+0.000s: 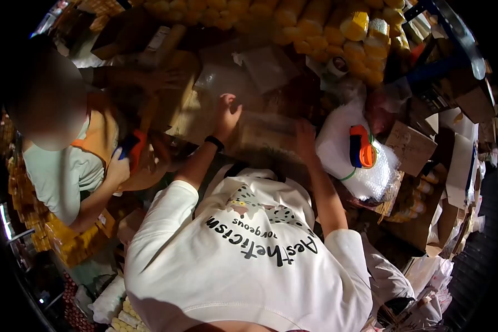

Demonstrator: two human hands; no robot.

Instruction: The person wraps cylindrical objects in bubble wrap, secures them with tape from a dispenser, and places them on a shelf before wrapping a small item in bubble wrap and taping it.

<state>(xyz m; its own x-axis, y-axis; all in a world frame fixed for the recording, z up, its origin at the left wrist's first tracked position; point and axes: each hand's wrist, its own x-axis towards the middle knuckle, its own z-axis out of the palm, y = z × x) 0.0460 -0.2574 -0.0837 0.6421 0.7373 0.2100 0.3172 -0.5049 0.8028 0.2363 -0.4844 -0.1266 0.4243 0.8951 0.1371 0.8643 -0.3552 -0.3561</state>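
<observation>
A brown cardboard box (268,135) lies in front of my body, with a shiny, see-through surface on its top. My left hand (227,117) is at the box's upper left corner, thumb and fingers apart and slightly curled, with nothing visible in it. Along the box's right side rests my right hand (305,134), its fingers stretched out in dim light. Just right of that hand is a bulky bundle of bubble wrap (335,141). An orange and dark blue tool (362,147), resembling a tape dispenser, lies on the bundle.
At the left a co-worker (97,144) in an orange vest grips a blue and orange tool (130,146). Yellow wrapped rolls (310,25) are stacked at the back. Cardboard boxes (410,141) stand at the right, below a blue metal frame (462,39).
</observation>
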